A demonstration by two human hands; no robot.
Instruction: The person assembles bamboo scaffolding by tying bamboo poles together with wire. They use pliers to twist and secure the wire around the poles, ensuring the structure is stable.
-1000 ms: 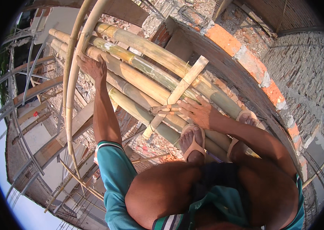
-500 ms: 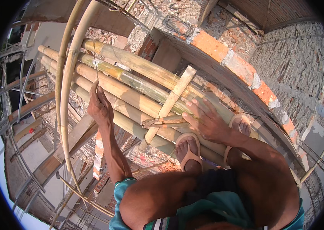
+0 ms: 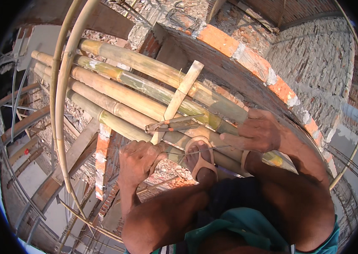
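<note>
A thin metal wire (image 3: pixel 206 149) runs between my hands, passing in front of my sandalled left foot (image 3: pixel 202 158). My left hand (image 3: pixel 138 163) is closed around one end, beside the lowest of the bamboo poles (image 3: pixel 138 103). At the other end, my right hand (image 3: pixel 257 132) is closed on the wire, over the right part of the poles. Pincers (image 3: pixel 168 125) with long, rusty handles lie on the poles between my hands, against a wooden batten (image 3: pixel 183 95) that crosses the poles. Neither hand touches the pincers.
Two upright bamboo poles (image 3: pixel 63 91) stand at the left, across the lying ones. A brick-edged wall (image 3: pixel 255 67) curves along the far right side. Broken brick rubble (image 3: pixel 157 175) shows below the poles. A coil of wire (image 3: pixel 183 19) lies on the far ledge.
My left hand has come back toward me from the far left with the wire. My right hand, spread over the poles before, has moved right and closed on the wire. The view has shifted slightly.
</note>
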